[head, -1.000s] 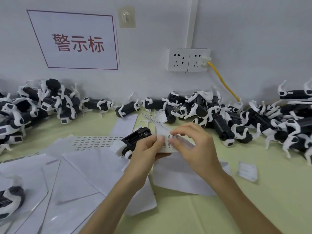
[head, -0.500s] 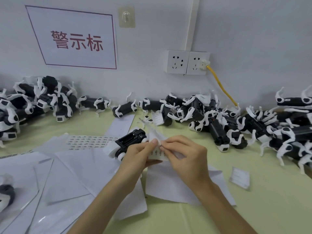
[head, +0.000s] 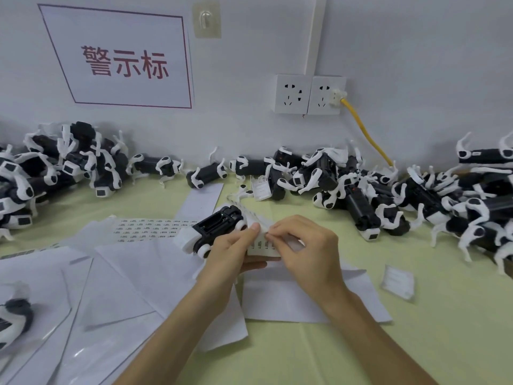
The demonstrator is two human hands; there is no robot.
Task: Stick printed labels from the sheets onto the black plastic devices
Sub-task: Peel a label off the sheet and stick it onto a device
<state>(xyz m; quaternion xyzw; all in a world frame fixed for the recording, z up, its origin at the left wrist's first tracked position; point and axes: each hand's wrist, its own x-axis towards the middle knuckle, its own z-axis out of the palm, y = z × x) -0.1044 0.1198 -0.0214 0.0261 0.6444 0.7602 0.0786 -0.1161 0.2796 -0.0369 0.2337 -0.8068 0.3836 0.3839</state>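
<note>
L hand [head: 236, 254] grips label strip [head: 262, 248] by black device [head: 219, 225]; R hand [head: 308, 245] pinches strip edge, prob. peeling. Next: press onto device.

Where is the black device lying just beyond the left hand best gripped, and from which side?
Probably across the slim black middle of the device, between the white parts at its ends, fingers coming from above: it lies lengthwise, open compartment up. The left hand and right hand both pinch the label strip.
</note>
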